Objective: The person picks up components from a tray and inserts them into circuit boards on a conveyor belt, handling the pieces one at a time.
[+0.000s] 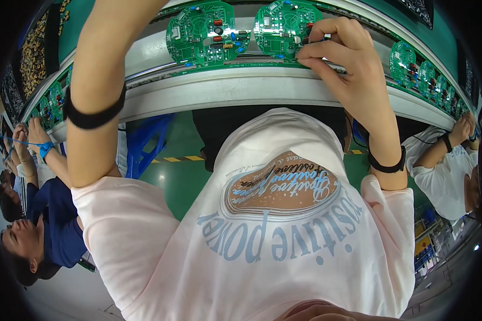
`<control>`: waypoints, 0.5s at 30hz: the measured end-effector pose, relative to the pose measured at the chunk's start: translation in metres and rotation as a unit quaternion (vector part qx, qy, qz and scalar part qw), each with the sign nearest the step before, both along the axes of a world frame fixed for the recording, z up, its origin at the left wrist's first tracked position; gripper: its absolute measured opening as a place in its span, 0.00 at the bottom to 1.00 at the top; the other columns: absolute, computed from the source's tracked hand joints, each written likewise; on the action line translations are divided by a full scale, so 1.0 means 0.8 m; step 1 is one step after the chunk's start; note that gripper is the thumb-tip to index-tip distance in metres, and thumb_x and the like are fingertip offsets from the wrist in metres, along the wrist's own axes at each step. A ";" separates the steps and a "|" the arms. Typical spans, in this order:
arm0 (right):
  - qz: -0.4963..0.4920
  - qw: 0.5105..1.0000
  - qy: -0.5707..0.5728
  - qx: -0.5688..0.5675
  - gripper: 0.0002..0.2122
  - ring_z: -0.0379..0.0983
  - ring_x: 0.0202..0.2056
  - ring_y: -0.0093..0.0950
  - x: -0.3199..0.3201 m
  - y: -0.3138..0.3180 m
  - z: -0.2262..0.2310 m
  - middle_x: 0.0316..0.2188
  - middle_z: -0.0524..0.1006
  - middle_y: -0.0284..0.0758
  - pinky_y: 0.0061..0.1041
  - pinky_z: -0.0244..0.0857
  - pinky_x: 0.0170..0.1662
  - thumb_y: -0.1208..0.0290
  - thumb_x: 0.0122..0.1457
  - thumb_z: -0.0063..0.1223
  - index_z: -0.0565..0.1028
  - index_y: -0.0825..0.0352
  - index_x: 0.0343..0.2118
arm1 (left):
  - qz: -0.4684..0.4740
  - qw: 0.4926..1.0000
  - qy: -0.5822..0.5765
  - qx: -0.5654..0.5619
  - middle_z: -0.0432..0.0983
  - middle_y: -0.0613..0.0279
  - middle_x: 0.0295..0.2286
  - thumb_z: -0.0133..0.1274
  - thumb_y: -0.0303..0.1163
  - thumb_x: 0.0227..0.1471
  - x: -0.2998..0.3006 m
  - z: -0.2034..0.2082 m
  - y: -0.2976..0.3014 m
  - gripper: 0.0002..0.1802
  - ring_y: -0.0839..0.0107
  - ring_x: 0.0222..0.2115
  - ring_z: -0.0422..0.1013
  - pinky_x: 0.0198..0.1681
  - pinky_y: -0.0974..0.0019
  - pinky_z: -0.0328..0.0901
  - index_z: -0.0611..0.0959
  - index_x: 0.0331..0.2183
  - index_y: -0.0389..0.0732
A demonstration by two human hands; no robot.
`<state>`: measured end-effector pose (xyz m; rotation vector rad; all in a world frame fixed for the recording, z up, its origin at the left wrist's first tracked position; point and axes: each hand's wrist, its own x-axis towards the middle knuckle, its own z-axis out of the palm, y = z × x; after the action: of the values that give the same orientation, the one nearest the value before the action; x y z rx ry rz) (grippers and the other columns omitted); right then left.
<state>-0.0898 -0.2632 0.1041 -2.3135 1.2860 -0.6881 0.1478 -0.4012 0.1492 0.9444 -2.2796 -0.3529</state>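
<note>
My right hand reaches over the right-hand side of a green circuit board. Its thumb and forefinger are pinched together at the board's lower right edge; whatever is between them is too small or hidden to make out. To the left lies a second green circuit board carrying red, blue and black components. My left forearm passes beside that board, and its hand is beyond the top of the picture. Each of my arms wears a black band.
Both boards rest on a pale metal conveyor rail. More populated boards sit farther right along it. Trays of loose parts stand at far left. Co-workers sit on either side, a hand at left and another at right. A blue stool stands below.
</note>
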 end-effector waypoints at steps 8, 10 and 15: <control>0.010 1.000 0.001 0.011 0.08 0.72 0.42 0.34 -0.004 -0.003 0.002 0.39 0.75 0.32 0.32 0.62 0.46 0.81 0.48 0.65 0.82 0.66 0.33 | 0.067 0.983 -0.002 0.171 0.83 0.56 0.28 0.62 0.25 0.56 0.031 0.024 0.084 0.06 0.72 0.29 0.78 0.34 0.71 0.71 0.86 0.35 0.32; 0.015 1.000 0.000 0.010 0.08 0.72 0.42 0.34 -0.006 -0.003 0.002 0.39 0.75 0.33 0.32 0.62 0.47 0.81 0.48 0.65 0.82 0.66 0.33 | 0.090 0.983 -0.054 0.153 0.83 0.55 0.28 0.62 0.26 0.56 0.045 0.016 0.092 0.07 0.70 0.30 0.79 0.35 0.69 0.72 0.87 0.35 0.32; 0.011 1.000 0.001 0.010 0.08 0.72 0.42 0.34 -0.010 -0.001 0.000 0.39 0.76 0.33 0.31 0.63 0.47 0.81 0.48 0.65 0.82 0.66 0.33 | 0.020 0.920 0.160 0.356 0.85 0.54 0.37 0.58 0.24 0.62 0.081 -0.028 0.112 0.12 0.72 0.36 0.81 0.40 0.72 0.74 0.85 0.46 0.31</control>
<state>-0.0977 -0.2644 0.1041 -2.3105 1.2605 -0.6628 0.2128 -0.3117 0.1266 1.1646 -1.8305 -1.2787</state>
